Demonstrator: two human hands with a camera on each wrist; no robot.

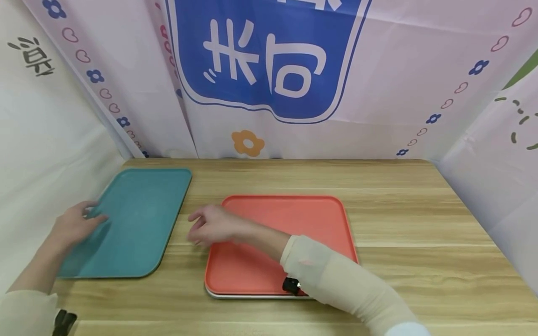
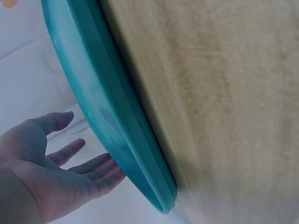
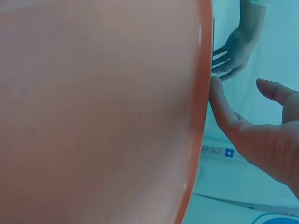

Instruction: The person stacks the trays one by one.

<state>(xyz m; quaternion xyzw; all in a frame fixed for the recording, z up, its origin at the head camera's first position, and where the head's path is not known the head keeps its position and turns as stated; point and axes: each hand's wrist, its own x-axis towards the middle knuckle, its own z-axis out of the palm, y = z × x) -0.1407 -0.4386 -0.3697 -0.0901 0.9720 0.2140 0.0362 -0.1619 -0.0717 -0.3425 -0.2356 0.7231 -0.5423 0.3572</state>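
A teal tray [image 1: 140, 224] lies on the left of the table, its bare inside facing up. My left hand [image 1: 75, 225] is at its left edge with fingers loosely spread and thumb apart; in the left wrist view the fingers of this hand [image 2: 56, 170] overlap the tray's rim [image 2: 126, 135]. In the middle lies a red tray [image 1: 286, 212], stacked on a white one whose rim [image 1: 235, 297] shows along the front. My right hand [image 1: 216, 225] hovers past the red tray's left edge, fingers loosely bent and holding nothing. My right forearm hides part of the red tray.
The wooden table [image 1: 420, 233] extends to the right of the red tray. A white printed cloth [image 1: 378, 93] with a blue sign stands along the back, and pale cloth walls close both sides. A strip of tabletop separates the two tray positions.
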